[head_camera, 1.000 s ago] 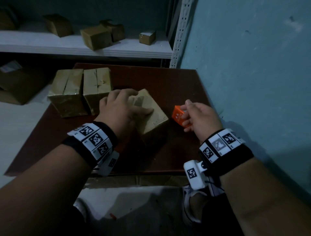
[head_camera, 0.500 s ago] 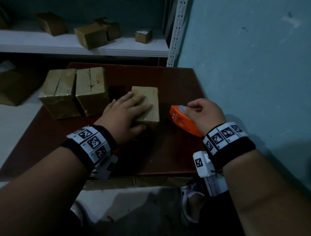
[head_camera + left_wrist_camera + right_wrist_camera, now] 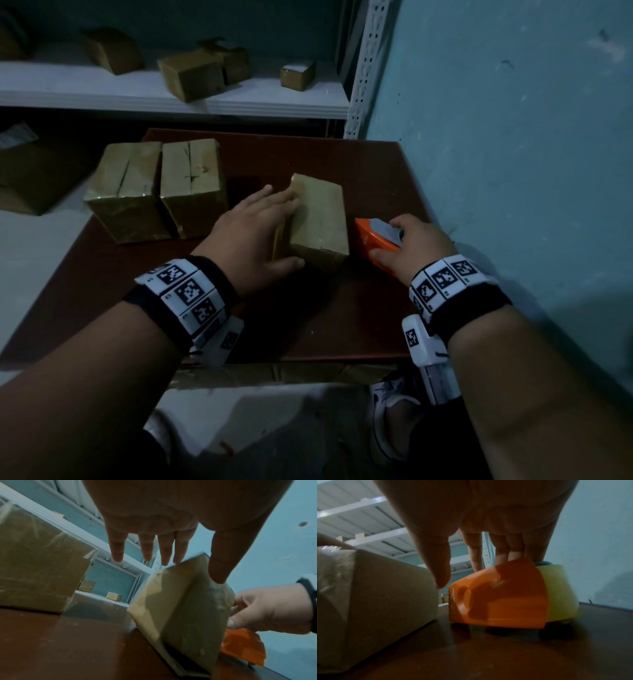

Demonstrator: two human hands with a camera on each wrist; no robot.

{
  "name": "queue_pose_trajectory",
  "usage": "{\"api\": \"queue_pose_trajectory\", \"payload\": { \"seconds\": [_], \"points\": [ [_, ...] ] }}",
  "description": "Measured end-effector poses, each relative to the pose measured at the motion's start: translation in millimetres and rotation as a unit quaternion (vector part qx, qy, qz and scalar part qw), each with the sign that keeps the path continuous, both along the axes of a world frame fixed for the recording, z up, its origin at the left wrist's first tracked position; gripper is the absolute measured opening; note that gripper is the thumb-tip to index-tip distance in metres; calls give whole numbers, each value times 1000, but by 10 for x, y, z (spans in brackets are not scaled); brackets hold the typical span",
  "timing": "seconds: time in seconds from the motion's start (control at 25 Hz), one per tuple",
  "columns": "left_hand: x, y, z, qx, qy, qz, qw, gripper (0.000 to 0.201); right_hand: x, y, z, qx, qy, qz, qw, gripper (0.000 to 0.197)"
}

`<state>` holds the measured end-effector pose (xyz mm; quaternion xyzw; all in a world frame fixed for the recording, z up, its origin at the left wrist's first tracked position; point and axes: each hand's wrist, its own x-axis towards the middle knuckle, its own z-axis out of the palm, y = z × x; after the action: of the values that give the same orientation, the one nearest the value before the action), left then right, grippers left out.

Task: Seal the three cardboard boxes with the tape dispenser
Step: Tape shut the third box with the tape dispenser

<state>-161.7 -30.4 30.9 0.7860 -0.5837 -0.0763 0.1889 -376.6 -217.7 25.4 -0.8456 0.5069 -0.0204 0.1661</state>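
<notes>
Three tan cardboard boxes sit on a dark red-brown table [image 3: 308,325]. Two boxes [image 3: 126,192] [image 3: 191,185] stand side by side at the left. The third, smaller box [image 3: 320,219] [image 3: 180,601] [image 3: 376,595] is in the middle and looks tipped to one side. My left hand [image 3: 260,233] lies with straight fingers against its left side, and the thumb [image 3: 217,566] touches its near end. The orange tape dispenser [image 3: 373,240] [image 3: 501,599] rests on the table right of that box. My right hand [image 3: 411,250] [image 3: 271,609] curls loosely over its top.
A blue wall [image 3: 513,171] runs close along the table's right edge. Behind the table, a white shelf [image 3: 239,99] holds several more small boxes. A larger carton [image 3: 30,171] sits low at the far left. My shoe [image 3: 387,404] shows below the table's front edge.
The small box has been turned lengthwise and tipped. My left hand slid from its top to its left side. My right hand brought the dispenser down onto the table beside the box.
</notes>
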Motion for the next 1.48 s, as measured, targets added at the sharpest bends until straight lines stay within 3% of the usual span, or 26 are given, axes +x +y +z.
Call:
{"api": "queue_pose_trajectory", "payload": {
  "seconds": [0.2, 0.6, 0.76, 1.0, 1.16, 1.4, 1.48],
  "points": [
    [20, 58, -39, -12, 3, -15, 1000, 91, 47, 83, 12, -15, 57, 23, 998, 65],
    [-79, 67, -3, -17, 25, -15, 999, 93, -5, 0, -28, -27, 35, 18, 999, 59],
    [-89, 65, 38, -24, 46, -14, 999, 90, -69, 8, 67, -76, -14, 10, 997, 50],
    [-100, 44, 105, -157, 179, 16, 971, 64, -210, 100, 357, -139, -130, 46, 981, 50],
    [-128, 47, 213, -198, 202, 44, 958, 58, -351, 177, 551, -193, -193, 100, 957, 49],
    [-221, 36, 297, -234, 257, 44, 937, 43, -502, 435, 572, -88, -317, 180, 927, 46],
    [-248, 0, 289, -225, 298, 25, 927, 51, -492, 459, 530, -68, -319, 197, 925, 47]
  ]
}}
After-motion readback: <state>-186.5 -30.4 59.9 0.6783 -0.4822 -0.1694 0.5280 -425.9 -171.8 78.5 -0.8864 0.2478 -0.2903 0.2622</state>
